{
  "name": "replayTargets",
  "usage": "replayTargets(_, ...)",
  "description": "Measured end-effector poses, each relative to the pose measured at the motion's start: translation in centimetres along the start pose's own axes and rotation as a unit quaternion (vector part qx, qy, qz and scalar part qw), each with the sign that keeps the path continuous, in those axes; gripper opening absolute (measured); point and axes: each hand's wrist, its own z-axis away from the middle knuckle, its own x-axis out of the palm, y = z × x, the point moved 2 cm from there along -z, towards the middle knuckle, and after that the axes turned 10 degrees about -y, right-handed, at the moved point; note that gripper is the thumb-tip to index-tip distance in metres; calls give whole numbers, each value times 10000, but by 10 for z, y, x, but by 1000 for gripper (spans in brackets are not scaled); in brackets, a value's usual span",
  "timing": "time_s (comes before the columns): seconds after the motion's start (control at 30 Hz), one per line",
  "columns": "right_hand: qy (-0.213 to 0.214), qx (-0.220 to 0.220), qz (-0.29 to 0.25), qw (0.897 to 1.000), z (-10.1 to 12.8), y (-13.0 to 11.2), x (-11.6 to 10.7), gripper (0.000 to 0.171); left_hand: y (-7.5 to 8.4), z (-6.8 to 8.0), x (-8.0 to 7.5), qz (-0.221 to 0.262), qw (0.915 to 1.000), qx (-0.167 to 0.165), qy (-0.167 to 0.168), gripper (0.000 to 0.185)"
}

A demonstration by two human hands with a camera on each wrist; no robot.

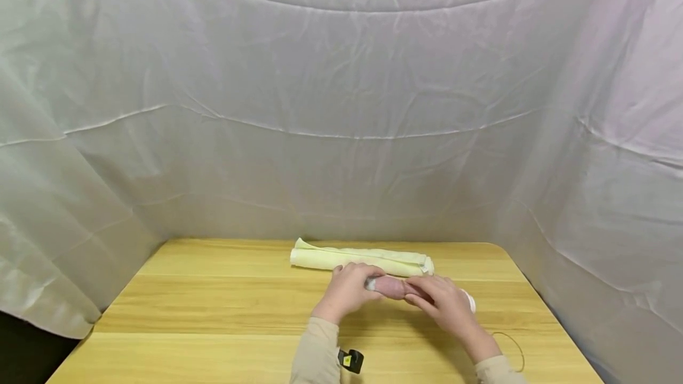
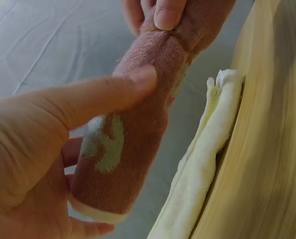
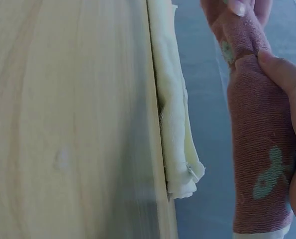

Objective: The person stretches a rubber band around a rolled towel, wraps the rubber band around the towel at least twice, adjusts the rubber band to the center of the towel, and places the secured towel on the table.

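A pink rolled towel (image 1: 392, 287) is held above the near middle of the table (image 1: 213, 301), with the fingers of the left hand (image 1: 348, 290) curled round its left end and those of the right hand (image 1: 443, 304) curled round its right end. A pale yellow rolled towel (image 1: 363, 258) is seen lying just behind it, at the far edge. To do the rolling well, the roll should probably be kept tight and its ends pressed evenly, so that no layer is let loose.

A rolled pink towel (image 3: 257, 149) with pale green motifs and a white edge runs from twelve toward five o'clock, held off the table. The right hand (image 3: 289, 94) grips it from three o'clock with the thumb laid across it, and the left hand's fingers (image 3: 240, 7) pinch its far end at twelve o'clock. A folded pale yellow towel (image 3: 175, 109) lies along the wooden table (image 3: 68, 119) at its edge, toward nine o'clock of the roll and apart from it.
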Motion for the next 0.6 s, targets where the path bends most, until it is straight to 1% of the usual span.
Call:
replayTargets(0.1,172,-308,62,9994,-1,-2,-1,35,1,-1,1,84,9999,-22,-92,44)
replayTargets(0.23,212,-375,75,9990,-2,-4,-2,35,1,0,2,120,9998,-82,-112,42)
replayTargets(0.3,177,-317,32,9993,-2,-4,-1,37,1,0,2,71,9999,-88,-62,39)
replayTargets(0.43,65,-135,-103,9998,-1,-5,2,41,1,-1,2,-156,9998,18,148,34)
replayTargets(0.53,-32,160,-201,9997,-2,-5,4,43,3,-2,3,-362,9989,112,294,30)
replayTargets(0.6,-122,436,-341,9984,-2,-7,4,45,5,-3,4,-491,9979,189,367,28)
